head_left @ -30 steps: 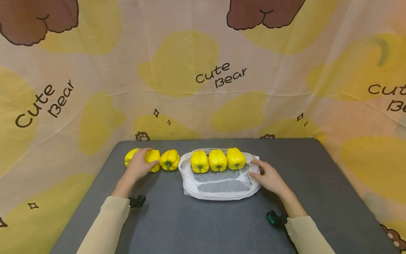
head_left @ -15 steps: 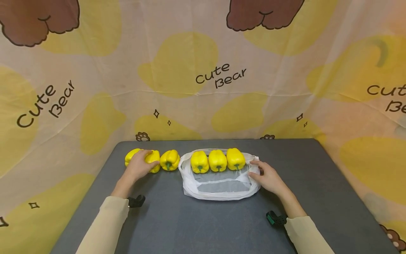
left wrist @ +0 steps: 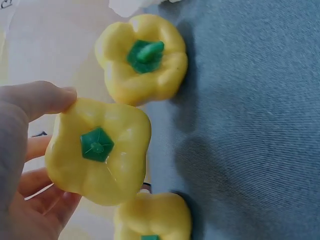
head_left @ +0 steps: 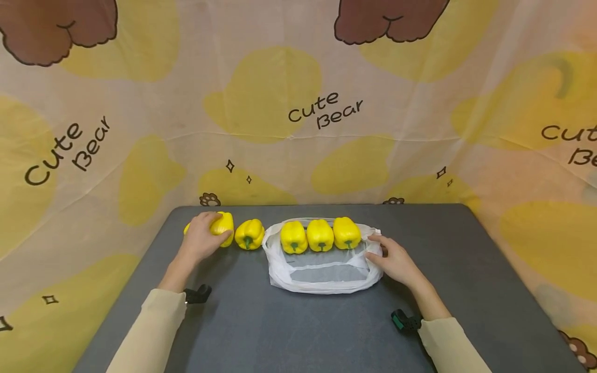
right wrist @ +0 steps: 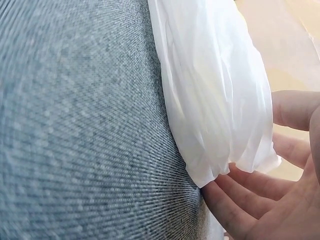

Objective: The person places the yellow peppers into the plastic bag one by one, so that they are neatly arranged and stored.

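My left hand grips a yellow bell pepper with thumb and fingers at its sides. In the left wrist view this bell pepper shows its green stem end to the camera, thumb on its upper edge. Another bell pepper stands just right of it, and one is mostly hidden behind the hand. A white plastic bag lies spread in a ring, with three bell peppers in a row inside. At its right rim, my right hand touches the plastic with loosely extended fingers.
A grey table carries everything. Behind it hangs a cloth backdrop printed with yellow patches and bear motifs. Black wrist devices are strapped to both wrists.
My left hand has raised the gripped bell pepper slightly and shifted it a little left, away from the pepper beside it. The right hand and the bag have kept still.
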The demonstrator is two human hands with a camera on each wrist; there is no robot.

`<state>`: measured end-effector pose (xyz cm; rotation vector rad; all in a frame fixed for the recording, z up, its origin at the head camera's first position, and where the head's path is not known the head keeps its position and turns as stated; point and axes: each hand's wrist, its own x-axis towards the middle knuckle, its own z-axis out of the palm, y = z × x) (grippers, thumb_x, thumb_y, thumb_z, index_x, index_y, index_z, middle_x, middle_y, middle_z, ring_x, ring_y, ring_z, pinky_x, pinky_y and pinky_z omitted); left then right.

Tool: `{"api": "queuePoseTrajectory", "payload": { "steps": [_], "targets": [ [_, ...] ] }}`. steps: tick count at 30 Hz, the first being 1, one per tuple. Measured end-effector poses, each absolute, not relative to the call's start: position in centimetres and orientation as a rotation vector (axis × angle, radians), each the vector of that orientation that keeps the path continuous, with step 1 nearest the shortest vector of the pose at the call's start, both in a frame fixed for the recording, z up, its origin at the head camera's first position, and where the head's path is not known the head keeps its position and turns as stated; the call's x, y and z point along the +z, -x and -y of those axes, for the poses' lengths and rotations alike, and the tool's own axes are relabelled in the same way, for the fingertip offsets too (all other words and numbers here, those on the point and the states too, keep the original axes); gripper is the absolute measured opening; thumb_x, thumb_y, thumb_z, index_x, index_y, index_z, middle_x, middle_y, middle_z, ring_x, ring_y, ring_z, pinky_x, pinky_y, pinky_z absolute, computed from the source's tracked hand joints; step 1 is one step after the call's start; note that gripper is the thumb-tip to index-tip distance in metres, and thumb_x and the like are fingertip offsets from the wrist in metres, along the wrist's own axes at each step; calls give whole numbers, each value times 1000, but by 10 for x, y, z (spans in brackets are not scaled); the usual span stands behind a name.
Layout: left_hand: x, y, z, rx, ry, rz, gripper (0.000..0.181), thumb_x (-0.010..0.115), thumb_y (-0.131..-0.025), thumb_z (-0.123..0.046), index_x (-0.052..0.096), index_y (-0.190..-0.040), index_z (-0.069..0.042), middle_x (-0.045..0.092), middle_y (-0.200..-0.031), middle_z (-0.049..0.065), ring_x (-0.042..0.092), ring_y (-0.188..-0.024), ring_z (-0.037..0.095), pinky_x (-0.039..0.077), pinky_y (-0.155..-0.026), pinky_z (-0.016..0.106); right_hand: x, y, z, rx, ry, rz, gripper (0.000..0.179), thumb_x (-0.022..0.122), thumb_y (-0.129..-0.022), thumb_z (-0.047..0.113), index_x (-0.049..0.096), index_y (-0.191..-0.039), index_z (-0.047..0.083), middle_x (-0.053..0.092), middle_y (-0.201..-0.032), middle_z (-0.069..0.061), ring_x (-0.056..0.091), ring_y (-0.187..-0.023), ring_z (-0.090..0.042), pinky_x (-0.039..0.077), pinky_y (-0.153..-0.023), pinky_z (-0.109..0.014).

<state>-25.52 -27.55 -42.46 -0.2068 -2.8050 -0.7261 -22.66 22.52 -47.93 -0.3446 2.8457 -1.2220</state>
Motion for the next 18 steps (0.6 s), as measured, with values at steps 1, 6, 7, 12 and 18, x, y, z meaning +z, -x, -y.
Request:
{"api": "queuePoseTrajectory", "payload": {
  "steps": [1, 6, 7, 12, 18],
  "targets": [
    [-423, 255, 275, -723, 211, 2791, 57, 75, -89, -26, 59, -133, 7, 52, -138, 30, 45, -123, 49, 41, -97, 61, -480, 227, -225, -1220, 353, -2849, 56, 68, -98, 30, 54, -143, 0, 53, -141, -28, 57, -116, -41, 48, -99, -60],
    [-416, 252, 270, -684, 247, 2734, 56, 77, -87, -26, 62, -130, 6, 54, -138, 28, 47, -123, 49, 42, -97, 60, -481, 228, -225, -1225, 363, -2847, 56, 68, -97, 29, 54, -143, 0, 52, -143, -28, 56, -117, -42, 47, -100, -60],
    [-414, 251, 269, -682, 253, 2726, 56, 77, -87, -26, 62, -130, 6, 54, -139, 28, 47, -123, 49, 42, -97, 60, -481, 228, -226, -1226, 362, -2846, 56, 69, -97, 28, 54, -143, 0, 52, -143, -28, 56, -118, -42, 47, -100, -60],
    [-403, 247, 261, -695, 281, 2680, 55, 79, -86, -25, 63, -129, 6, 53, -140, 27, 48, -124, 49, 44, -97, 62, -482, 229, -227, -1230, 365, -2841, 57, 69, -97, 28, 53, -144, 0, 50, -145, -29, 56, -120, -44, 47, -101, -60],
    [-394, 243, 251, -752, 346, 2642, 55, 79, -85, -23, 63, -129, 6, 54, -140, 27, 46, -127, 50, 42, -102, 62, -483, 229, -228, -1238, 342, -2820, 58, 69, -97, 28, 51, -145, 1, 47, -148, -28, 57, -122, -45, 48, -101, -59]
  ]
}}
